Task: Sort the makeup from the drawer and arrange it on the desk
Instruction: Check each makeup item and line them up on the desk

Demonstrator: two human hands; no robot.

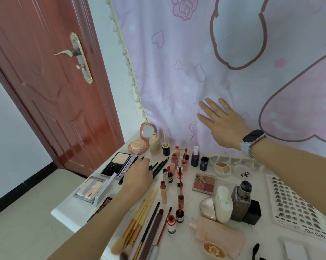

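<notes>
Our left hand (pixel 137 173) curls over the black pencils (pixel 158 166), grip unclear; our right hand (pixel 222 124) hangs spread. Careless sweeping could topple upright lip tubes (pixel 180 177).

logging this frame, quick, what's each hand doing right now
Left hand: over the dark pencils, fingers hidden, cannot tell if it grips one.
Right hand: open, fingers spread, raised near the pink curtain, holding nothing.

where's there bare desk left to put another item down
Bare patches on the desk: the near-left corner below the open palette, and a strip between the eyeshadow quad and the lash card. Crowded: the lip tints in the middle, the brushes at the front, the bottles on the right.
</notes>
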